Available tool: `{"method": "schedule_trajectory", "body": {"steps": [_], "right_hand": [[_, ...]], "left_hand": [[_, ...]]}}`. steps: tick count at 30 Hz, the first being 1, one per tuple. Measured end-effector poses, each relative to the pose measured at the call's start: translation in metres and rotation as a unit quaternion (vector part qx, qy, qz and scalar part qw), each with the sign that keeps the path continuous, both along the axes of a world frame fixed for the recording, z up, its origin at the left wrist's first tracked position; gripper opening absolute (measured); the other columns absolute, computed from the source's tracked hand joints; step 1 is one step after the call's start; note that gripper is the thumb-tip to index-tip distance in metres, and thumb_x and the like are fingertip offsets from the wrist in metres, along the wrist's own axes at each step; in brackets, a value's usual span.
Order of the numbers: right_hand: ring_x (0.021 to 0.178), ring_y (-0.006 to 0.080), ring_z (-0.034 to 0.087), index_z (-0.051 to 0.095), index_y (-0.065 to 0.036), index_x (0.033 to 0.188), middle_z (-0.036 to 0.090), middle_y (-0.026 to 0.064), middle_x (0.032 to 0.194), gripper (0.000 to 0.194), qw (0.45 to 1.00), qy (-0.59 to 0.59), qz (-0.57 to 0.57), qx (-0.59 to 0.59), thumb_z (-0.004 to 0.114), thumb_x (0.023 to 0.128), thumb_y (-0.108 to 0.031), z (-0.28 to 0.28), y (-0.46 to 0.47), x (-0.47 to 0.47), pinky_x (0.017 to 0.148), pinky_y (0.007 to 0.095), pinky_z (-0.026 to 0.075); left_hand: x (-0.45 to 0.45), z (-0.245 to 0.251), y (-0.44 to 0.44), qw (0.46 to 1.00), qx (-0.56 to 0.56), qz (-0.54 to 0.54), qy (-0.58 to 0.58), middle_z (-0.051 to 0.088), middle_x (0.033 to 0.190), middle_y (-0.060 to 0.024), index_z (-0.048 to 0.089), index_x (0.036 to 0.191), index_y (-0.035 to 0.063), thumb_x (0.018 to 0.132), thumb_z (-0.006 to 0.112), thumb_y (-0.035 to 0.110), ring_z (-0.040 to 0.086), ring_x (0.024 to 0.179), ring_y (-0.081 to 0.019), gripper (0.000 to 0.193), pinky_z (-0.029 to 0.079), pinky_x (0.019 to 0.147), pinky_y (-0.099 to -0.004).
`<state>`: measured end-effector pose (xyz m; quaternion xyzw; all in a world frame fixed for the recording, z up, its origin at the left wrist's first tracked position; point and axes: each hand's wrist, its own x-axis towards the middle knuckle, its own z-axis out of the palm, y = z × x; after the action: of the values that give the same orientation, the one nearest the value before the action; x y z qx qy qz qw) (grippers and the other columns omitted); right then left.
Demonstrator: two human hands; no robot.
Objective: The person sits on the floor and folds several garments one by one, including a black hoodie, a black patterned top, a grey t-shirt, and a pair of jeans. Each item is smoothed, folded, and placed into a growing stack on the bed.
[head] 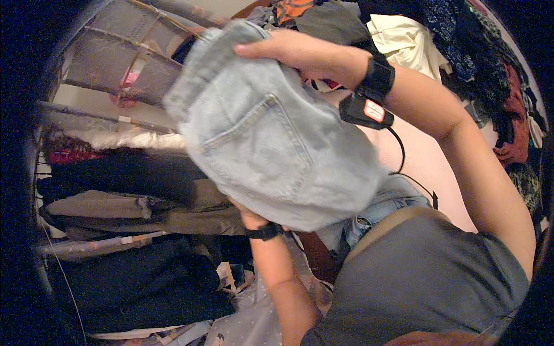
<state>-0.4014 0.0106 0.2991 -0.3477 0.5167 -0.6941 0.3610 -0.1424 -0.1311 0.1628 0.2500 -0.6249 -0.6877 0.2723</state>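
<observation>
A light blue denim garment (pixel 268 142), folded over with a back pocket showing, hangs between my two hands and looks slightly blurred. At its upper edge my right hand (pixel 281 46) grips the cloth, thumb on the near face and the other fingers mostly hidden behind. My left hand (pixel 251 217) holds the lower edge from below, its fingers largely covered by the denim. Each wrist wears a black strap; a black device (pixel 365 111) with a cable is at the right one.
Left of me, shelves (pixel 82 246) hold folded dark trousers (pixel 130 173) and a brown garment (pixel 99 205). Grey fabric compartments (pixel 112 56) are above these in the picture. A cream cloth (pixel 402 41) and piled clothes (pixel 458 43) lie at the top right, beside a pale pink surface (pixel 426 160).
</observation>
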Motion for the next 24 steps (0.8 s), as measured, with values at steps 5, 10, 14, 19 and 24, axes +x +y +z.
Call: {"method": "schedule_trajectory", "body": {"steps": [5,10,14,19,24], "right_hand": [[0.092,0.0144,0.062,0.061,-0.001,0.115,0.067,0.0053,0.105,0.045,0.942,0.237,-0.024,-0.237,0.067,0.087,-0.036,0.023,0.017,-0.011,0.082,0.0292,0.050],[0.120,0.0266,0.044,0.057,-0.007,0.123,0.057,0.0103,0.123,0.045,0.904,0.391,0.054,-0.162,0.068,0.085,-0.030,-0.060,0.104,0.004,0.102,0.0430,0.029],[0.137,0.0343,0.033,0.063,-0.015,0.116,0.055,0.0032,0.133,0.037,0.887,0.336,0.306,-0.085,0.071,0.082,-0.027,-0.165,0.183,0.047,0.112,0.0618,0.009],[0.133,0.0307,0.040,0.063,-0.015,0.117,0.058,0.0019,0.129,0.041,0.881,0.344,0.324,0.027,0.072,0.079,-0.025,-0.222,0.234,0.061,0.112,0.0589,0.014],[0.120,0.0296,0.053,0.060,-0.010,0.122,0.060,0.0069,0.125,0.049,0.844,0.403,0.353,0.013,0.071,0.076,-0.021,-0.209,0.233,0.051,0.110,0.0541,0.026]], "left_hand": [[0.008,0.057,-0.045,0.975,0.044,-0.023,0.217,0.057,0.126,-0.0158,0.053,0.126,0.0001,0.091,0.040,0.035,0.054,0.115,-0.0305,0.052,0.040,0.101,-0.0446],[0.028,-0.007,-0.016,0.962,0.153,-0.221,-0.055,0.062,0.121,-0.0117,0.053,0.129,0.0006,0.093,0.044,0.039,0.058,0.109,-0.0275,0.054,0.040,0.101,-0.0388],[0.028,-0.085,0.040,0.832,0.129,-0.427,-0.330,0.064,0.118,-0.0102,0.051,0.132,0.0026,0.094,0.050,0.037,0.061,0.105,-0.0253,0.052,0.042,0.099,-0.0349],[-0.019,-0.111,0.087,0.807,-0.238,-0.446,-0.306,0.051,0.136,-0.0142,0.044,0.139,0.0082,0.092,0.056,0.040,0.050,0.122,-0.0272,0.058,0.037,0.104,-0.0358],[-0.072,-0.139,0.157,0.708,-0.462,-0.483,-0.230,0.016,0.156,-0.0155,0.025,0.149,0.0140,0.090,0.049,0.056,0.005,0.144,-0.0375,0.076,0.003,0.112,-0.0591]]}}
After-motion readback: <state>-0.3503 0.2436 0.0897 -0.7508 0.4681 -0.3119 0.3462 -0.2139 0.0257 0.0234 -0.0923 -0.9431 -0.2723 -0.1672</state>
